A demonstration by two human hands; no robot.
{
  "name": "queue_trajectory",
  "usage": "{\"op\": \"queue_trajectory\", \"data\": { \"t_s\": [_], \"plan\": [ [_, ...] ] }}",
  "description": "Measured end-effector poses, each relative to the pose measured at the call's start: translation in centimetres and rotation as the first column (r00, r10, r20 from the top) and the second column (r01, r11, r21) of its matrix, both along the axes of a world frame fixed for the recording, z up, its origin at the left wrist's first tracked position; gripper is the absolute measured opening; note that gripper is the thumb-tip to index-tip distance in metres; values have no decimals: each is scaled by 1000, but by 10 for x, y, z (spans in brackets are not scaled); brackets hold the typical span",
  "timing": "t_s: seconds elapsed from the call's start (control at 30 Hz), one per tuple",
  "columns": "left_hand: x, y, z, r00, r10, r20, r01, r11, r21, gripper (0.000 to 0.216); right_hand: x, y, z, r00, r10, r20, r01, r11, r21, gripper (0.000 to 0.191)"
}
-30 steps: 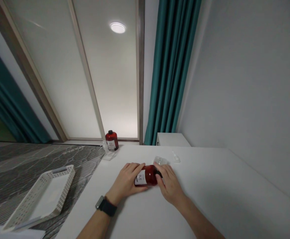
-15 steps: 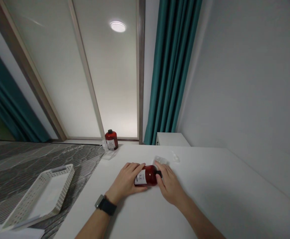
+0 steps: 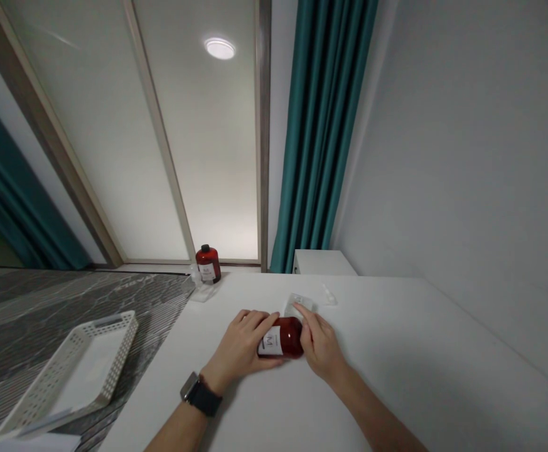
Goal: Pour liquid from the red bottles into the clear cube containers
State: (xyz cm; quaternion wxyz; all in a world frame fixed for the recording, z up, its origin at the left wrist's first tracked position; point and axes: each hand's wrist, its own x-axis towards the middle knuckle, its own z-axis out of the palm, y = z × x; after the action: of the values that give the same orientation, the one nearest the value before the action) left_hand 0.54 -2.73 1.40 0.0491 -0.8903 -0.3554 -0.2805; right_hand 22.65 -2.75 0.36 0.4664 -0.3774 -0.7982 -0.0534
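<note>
A dark red bottle point(image 3: 290, 338) with a white label lies on its side, its neck end pointing right. My left hand point(image 3: 245, 344) is wrapped round its base end, fingers over the top and thumb below. At the neck end, my right hand point(image 3: 321, 345) is closed round the bottle's cap, which its fingers hide. The right index finger stretches over a clear plastic piece point(image 3: 292, 302) just behind the bottle. Farther back on the right lies a small clear plastic part point(image 3: 329, 294), apart from both hands.
A second dark red bottle point(image 3: 208, 265) with a black cap stands upright at the table's far left corner, beside clear plastic pieces point(image 3: 203, 292). The white table point(image 3: 274, 414) ends on the left above a grey floor. A white perforated basket point(image 3: 125, 351) sits left of the table edge.
The bottle has shifted slightly right and nearer me with my left hand. My right hand has turned, and its fingers now cover the black cap that showed before.
</note>
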Motion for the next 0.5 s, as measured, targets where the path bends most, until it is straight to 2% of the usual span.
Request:
{"op": "queue_trajectory", "data": {
  "t_s": [0.13,0.23,0.5],
  "plan": [
    [-1,0,2,999,-39,10,39,999,-24,82,3,0,-2,999,25,44,-29,994,105,39],
    [0,-2,1,998,-56,11,56,998,-18,84,5,0,-1,997,30,73,-40,988,147,42],
    [13,-13,1,995,102,-2,-101,988,113,76,4,-3,9,999,-37,-10,36,999,-23,41]
  ]
}}
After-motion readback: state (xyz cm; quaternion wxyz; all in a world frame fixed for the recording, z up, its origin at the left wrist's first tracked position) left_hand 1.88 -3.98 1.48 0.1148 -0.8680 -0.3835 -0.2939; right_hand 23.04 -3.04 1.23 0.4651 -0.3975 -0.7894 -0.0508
